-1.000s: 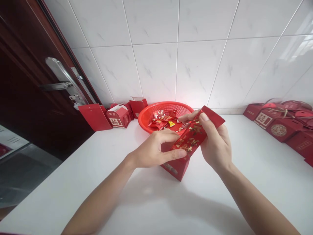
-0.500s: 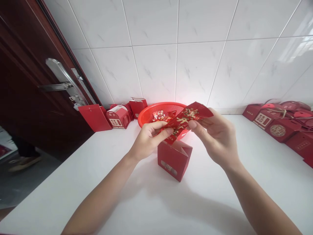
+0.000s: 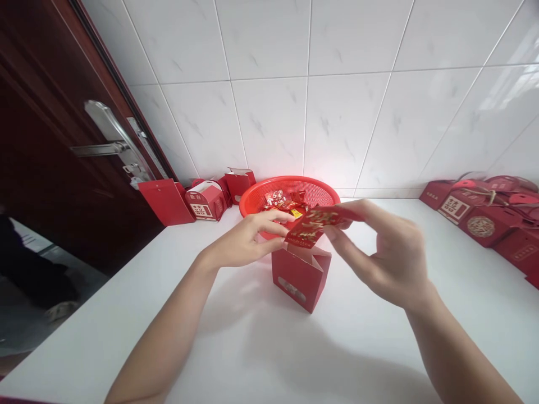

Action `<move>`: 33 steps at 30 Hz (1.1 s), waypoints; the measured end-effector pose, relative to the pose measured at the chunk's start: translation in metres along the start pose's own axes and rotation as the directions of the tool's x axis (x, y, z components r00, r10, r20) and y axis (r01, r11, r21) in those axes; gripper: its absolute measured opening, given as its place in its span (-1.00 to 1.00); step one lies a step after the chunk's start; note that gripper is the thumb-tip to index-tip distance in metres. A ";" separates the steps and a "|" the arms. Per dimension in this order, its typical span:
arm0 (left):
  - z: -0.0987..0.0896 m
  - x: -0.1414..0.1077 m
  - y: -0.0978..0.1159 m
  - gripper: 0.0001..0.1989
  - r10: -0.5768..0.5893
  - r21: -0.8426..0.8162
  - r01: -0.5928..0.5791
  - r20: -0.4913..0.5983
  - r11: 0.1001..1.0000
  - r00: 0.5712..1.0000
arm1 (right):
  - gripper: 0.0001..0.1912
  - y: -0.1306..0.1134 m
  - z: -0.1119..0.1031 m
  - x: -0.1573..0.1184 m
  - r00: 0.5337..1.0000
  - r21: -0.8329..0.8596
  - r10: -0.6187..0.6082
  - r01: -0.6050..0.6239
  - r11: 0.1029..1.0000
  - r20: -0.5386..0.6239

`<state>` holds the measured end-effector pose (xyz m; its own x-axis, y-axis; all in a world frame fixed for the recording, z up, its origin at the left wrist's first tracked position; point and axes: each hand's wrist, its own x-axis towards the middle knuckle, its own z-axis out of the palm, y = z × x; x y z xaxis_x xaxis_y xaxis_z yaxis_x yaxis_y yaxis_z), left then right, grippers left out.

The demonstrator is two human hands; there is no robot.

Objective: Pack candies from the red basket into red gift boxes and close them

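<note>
A red packet with gold characters (image 3: 309, 227) is pinched between the thumb and fingers of my right hand (image 3: 381, 252), tilted over a red box. My left hand (image 3: 246, 238) is beside the packet's left end, its fingers apart and holding nothing. Below the packet, the red box (image 3: 297, 280) stands upright on the white table, its top flaps open and a small window low on its front. Just behind it sits a red mesh basket (image 3: 322, 191) holding small wrapped sweets (image 3: 275, 198), partly hidden by my hands and the packet.
Red boxes (image 3: 206, 199) and a flat red card (image 3: 166, 202) stand at the back left of the table (image 3: 219, 359). More red boxes (image 3: 480, 224) are piled at the right. A dark door (image 3: 46, 129) is on the left, with a person's leg (image 3: 33, 269) beyond.
My left hand has let go of the packet and moved slightly left. The packet, in my right hand, has tilted flatter and lower. The person's leg beyond the table has shifted.
</note>
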<state>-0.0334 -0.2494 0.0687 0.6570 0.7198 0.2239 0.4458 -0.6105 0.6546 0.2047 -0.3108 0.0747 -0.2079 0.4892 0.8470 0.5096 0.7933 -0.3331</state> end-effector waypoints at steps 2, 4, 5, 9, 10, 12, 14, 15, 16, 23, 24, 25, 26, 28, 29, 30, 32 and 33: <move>0.006 0.004 -0.002 -0.75 0.005 -0.048 -0.004 0.026 0.999 1.000 | -0.88 0.001 0.003 0.000 0.997 -0.059 -0.016 0.021 0.998 0.076; 0.010 0.006 -0.002 -0.77 -0.008 -0.071 0.009 0.018 0.997 1.000 | -0.90 0.004 0.006 0.001 0.994 -0.111 -0.021 0.033 0.993 0.106; 0.011 0.007 -0.001 -0.77 -0.027 -0.076 0.027 0.009 0.997 1.000 | -0.91 0.006 0.007 0.001 0.994 -0.129 -0.018 0.032 0.991 0.107; 0.011 0.006 0.000 -0.58 -0.096 -0.116 0.097 0.017 0.988 0.995 | -0.87 0.013 0.008 0.003 0.984 -0.116 0.004 0.016 0.993 0.175; 0.010 0.006 -0.001 -0.52 -0.111 -0.138 0.114 0.025 0.984 0.993 | -0.85 0.015 0.007 0.003 0.973 -0.112 0.017 0.009 0.994 0.230; 0.009 0.005 -0.003 -0.40 -0.152 -0.177 0.159 0.051 0.971 0.987 | -0.82 0.017 0.007 0.003 0.932 -0.130 0.057 -0.011 0.992 0.359; 0.009 0.006 -0.006 -0.33 -0.185 -0.194 0.196 0.076 0.961 0.980 | -0.80 0.019 0.009 0.002 0.889 -0.199 0.112 -0.024 0.980 0.443; 0.009 0.006 -0.007 -0.32 -0.194 -0.195 0.208 0.089 0.958 0.977 | -0.79 0.019 0.010 0.001 0.879 -0.247 0.139 -0.025 0.969 0.457; 0.009 0.006 -0.007 -0.31 -0.198 -0.196 0.213 0.096 0.957 0.976 | -0.77 0.019 0.011 0.001 0.874 -0.297 0.161 -0.020 0.955 0.458; 0.012 0.007 -0.005 -0.50 -0.117 -0.233 0.126 0.052 0.964 0.992 | -0.68 0.015 0.020 -0.001 0.836 -0.499 0.186 0.117 0.858 0.516; 0.012 0.007 -0.005 -0.56 -0.102 -0.246 0.111 0.049 0.963 0.994 | -0.69 0.014 0.022 -0.001 0.820 -0.525 0.218 0.115 0.843 0.529; 0.012 0.007 -0.005 -0.62 -0.096 -0.260 0.105 0.047 0.960 0.994 | -0.70 0.013 0.023 -0.001 0.803 -0.551 0.251 0.112 0.827 0.540; 0.012 0.006 -0.004 -0.66 -0.101 -0.270 0.111 0.049 0.956 0.994 | -0.71 0.013 0.024 -0.001 0.789 -0.575 0.282 0.108 0.811 0.546; 0.012 0.006 -0.003 -0.72 -0.129 -0.269 0.142 0.062 0.953 0.990 | -0.72 0.011 0.026 0.000 0.775 -0.609 0.327 0.092 0.788 0.540; 0.012 0.006 -0.003 -0.75 -0.146 -0.256 0.160 0.071 0.953 0.987 | -0.73 0.011 0.026 0.000 0.777 -0.619 0.340 0.081 0.781 0.530; 0.012 0.007 -0.002 -0.77 -0.159 -0.241 0.174 0.081 0.955 0.984 | -0.73 0.010 0.027 0.000 0.780 -0.626 0.350 0.068 0.777 0.519; 0.011 0.007 -0.002 -0.80 -0.162 -0.221 0.182 0.105 0.958 0.981 | -0.73 0.010 0.028 0.000 0.788 -0.633 0.363 0.044 0.773 0.498; 0.011 0.008 -0.002 -0.78 -0.157 -0.221 0.179 0.116 0.959 0.981 | -0.73 0.010 0.028 0.000 0.790 -0.631 0.366 0.034 0.775 0.492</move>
<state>-0.0221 -0.2464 0.0609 0.6447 0.7637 0.0334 0.4107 -0.3829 0.8275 0.1863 -0.2932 0.0595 -0.3884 0.8554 0.3428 0.9149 0.4024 0.0325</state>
